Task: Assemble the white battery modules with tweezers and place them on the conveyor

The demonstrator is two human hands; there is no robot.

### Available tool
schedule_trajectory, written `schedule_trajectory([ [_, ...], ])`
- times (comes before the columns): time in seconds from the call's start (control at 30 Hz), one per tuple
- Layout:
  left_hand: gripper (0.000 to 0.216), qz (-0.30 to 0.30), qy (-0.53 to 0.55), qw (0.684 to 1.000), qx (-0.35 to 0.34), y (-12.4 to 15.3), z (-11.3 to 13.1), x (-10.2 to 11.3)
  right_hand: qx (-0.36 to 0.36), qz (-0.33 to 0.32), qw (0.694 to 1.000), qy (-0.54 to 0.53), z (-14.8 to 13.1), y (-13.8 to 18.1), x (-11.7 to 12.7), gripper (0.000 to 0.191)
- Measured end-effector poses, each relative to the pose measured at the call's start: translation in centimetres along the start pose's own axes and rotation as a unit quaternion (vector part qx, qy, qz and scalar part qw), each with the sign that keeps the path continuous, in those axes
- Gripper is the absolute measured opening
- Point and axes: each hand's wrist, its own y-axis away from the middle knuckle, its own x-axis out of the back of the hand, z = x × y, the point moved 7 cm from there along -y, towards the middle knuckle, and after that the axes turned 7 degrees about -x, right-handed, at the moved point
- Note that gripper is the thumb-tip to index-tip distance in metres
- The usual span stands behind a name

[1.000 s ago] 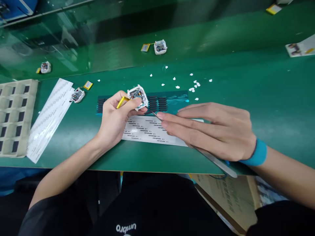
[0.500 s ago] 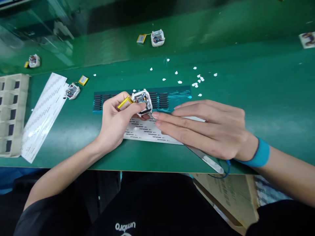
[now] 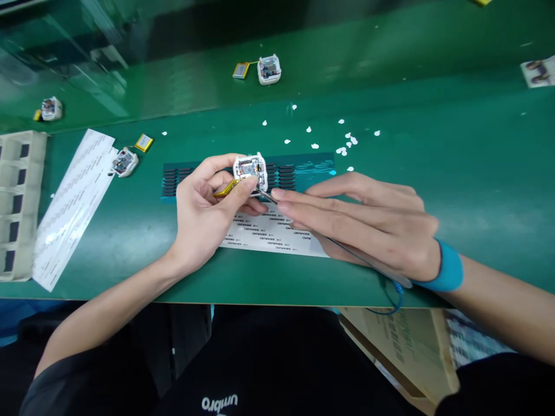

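My left hand (image 3: 203, 211) is closed around a small white square housing (image 3: 250, 169) with an exposed circuit board, and a yellow battery (image 3: 226, 188) hangs beside it under my thumb. My right hand (image 3: 368, 222) pinches long metal tweezers (image 3: 347, 249), whose tips touch the housing's lower right edge. Both hands hover over a white label sheet (image 3: 269, 236) printed with small black text. A blue strap (image 3: 448, 271) circles my right wrist.
A teal strip of black pads (image 3: 303, 171) lies behind the hands. Another housing with battery (image 3: 124, 161) sits at left by a long label sheet (image 3: 69, 205) and a beige compartment tray (image 3: 17, 202). White paper bits (image 3: 344, 144) litter the mat; more housings (image 3: 269, 68) stand farther back.
My left hand has turned the housing and raised it slightly, and the battery has dropped beneath my thumb. My right hand moved the tweezers' tips up against the housing.
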Motion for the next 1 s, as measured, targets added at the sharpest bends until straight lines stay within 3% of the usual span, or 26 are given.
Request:
schedule_trajectory([
  [0.27, 0.029, -0.009, -0.012, 1.0, 0.009, 0.2, 0.1, 0.3, -0.003, -0.018, 0.999, -0.028, 0.7, 0.1, -0.3, 0.046],
  [0.4, 0.031, -0.059, -0.019, 0.998, -0.017, -0.9, 0.1, -0.2, 0.007, 0.004, 1.0, -0.001, 0.9, 0.2, 0.3, 0.045],
  [0.5, 0.033, -0.074, -0.136, 0.984, -0.084, -5.0, 0.6, 1.6, 0.051, 0.04, 0.998, 0.028, 0.8, 0.2, 0.6, 0.037],
  [0.57, 0.036, -0.02, -0.26, 0.957, -0.124, -9.3, 1.4, 4.7, 0.073, 0.068, 0.994, 0.034, 0.9, 0.1, 0.4, 0.03],
  [0.67, 0.038, 0.003, -0.364, 0.927, -0.088, -15.7, 2.3, 8.8, 0.09, 0.088, 0.991, 0.046, 1.3, -0.1, -0.2, 0.022],
  [0.73, 0.043, -0.012, -0.397, 0.915, -0.078, -18.7, 2.9, 9.8, 0.105, 0.104, 0.987, 0.063, 1.4, -0.2, -0.4, 0.022],
  [0.83, 0.039, -0.036, -0.425, 0.897, -0.115, -21.1, 3.3, 8.0, 0.12, 0.124, 0.982, 0.075, 1.2, -0.2, -0.3, 0.019],
  [0.93, 0.023, -0.086, -0.427, 0.885, -0.166, -22.3, 1.9, 3.0, 0.12, 0.111, 0.984, 0.073, 1.0, -0.2, -0.2, 0.018],
  [1.0, 0.014, -0.152, -0.447, 0.864, -0.172, -22.9, 0.1, -0.4, 0.121, 0.092, 0.986, 0.075, 0.9, -0.1, -0.2, 0.019],
])
